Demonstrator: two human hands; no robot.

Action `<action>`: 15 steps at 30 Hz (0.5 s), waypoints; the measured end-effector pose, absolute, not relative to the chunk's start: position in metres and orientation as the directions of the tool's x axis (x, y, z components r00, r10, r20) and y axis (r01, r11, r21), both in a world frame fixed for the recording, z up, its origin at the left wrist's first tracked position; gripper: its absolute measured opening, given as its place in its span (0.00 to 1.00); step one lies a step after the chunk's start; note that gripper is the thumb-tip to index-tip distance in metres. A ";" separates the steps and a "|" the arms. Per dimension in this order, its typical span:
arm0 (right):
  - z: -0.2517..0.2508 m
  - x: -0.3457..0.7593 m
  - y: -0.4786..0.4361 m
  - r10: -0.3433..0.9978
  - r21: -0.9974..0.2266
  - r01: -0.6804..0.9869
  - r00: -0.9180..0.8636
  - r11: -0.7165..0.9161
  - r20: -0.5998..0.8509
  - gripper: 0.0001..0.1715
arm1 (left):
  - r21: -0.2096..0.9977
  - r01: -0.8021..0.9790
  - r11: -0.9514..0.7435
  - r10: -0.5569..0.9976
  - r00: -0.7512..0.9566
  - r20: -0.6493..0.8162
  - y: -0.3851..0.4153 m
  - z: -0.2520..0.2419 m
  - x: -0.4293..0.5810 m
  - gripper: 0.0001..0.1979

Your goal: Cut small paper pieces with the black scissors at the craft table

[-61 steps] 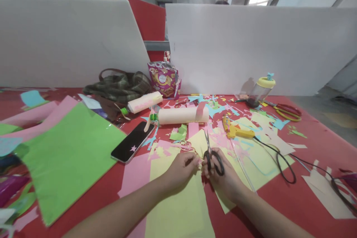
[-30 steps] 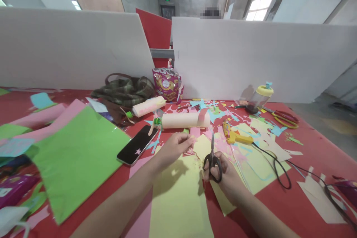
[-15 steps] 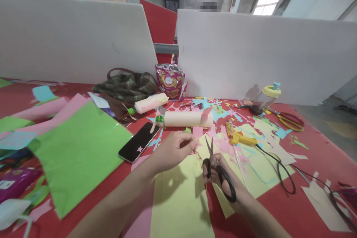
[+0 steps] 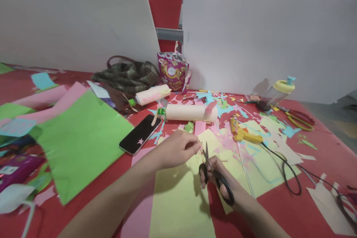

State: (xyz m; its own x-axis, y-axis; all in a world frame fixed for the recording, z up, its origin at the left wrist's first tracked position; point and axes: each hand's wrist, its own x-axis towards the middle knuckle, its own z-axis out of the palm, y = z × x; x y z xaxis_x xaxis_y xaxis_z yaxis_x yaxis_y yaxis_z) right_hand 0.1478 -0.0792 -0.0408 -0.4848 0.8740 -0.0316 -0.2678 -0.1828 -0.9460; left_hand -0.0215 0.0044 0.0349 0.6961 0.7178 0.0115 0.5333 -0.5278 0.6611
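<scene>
– Where are the scissors (image 4: 207, 160)?

– Well to the right of the phone (image 4: 139, 134) and a little nearer the person. The right hand (image 4: 226, 175) holds them, fingers curled about the black handles. The blades point away from the person and look slightly parted.

– And the left hand (image 4: 178, 149)?

– Between the phone and the scissors, above the yellow paper (image 4: 181, 208). Thumb and finger are brought together in a narrow pinch near the blade tips. Whether a scrap is caught there, I can't tell; that spot is too small.

– Where does that paper lie?

– On the red desk (image 4: 290, 212), to the right of the phone and running nearer the person. The green sheet (image 4: 86, 145) spreads to the left of the phone.

– Anything on the phone itself?

– A small pink star (image 4: 140, 141), lying on its dark screen.

– What about the glue gun (image 4: 248, 136)?

– Yellow, lying far to the right of the phone, its dark cord trailing off further right. A paper-wrapped bottle (image 4: 189, 112) lies on its side beyond the phone and to its right, green cap toward the phone.
</scene>
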 end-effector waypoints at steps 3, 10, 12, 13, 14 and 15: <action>-0.039 0.147 -0.080 0.871 -0.940 -0.285 -0.491 -0.187 -0.024 0.28 | 0.673 0.523 -0.523 0.706 0.708 -0.003 0.004 0.034 -0.020 0.14; -0.036 0.148 -0.080 0.873 -0.931 -0.307 -0.487 -0.197 -0.024 0.27 | 0.698 0.509 -0.503 0.690 0.723 -0.030 0.003 0.030 -0.019 0.13; -0.037 0.149 -0.080 0.874 -0.938 -0.290 -0.486 -0.192 -0.028 0.27 | 0.698 0.509 -0.504 0.690 0.723 -0.029 0.004 0.029 -0.019 0.13; -0.038 0.149 -0.079 0.874 -0.940 -0.283 -0.484 -0.189 -0.030 0.27 | 0.697 0.508 -0.506 0.691 0.723 -0.025 0.004 0.029 -0.018 0.13; -0.038 0.149 -0.079 0.874 -0.942 -0.280 -0.484 -0.187 -0.030 0.27 | 0.696 0.506 -0.510 0.690 0.724 -0.022 0.004 0.029 -0.018 0.13; -0.038 0.148 -0.079 0.875 -0.941 -0.282 -0.483 -0.186 -0.029 0.27 | 0.695 0.504 -0.514 0.688 0.725 -0.017 0.004 0.029 -0.018 0.13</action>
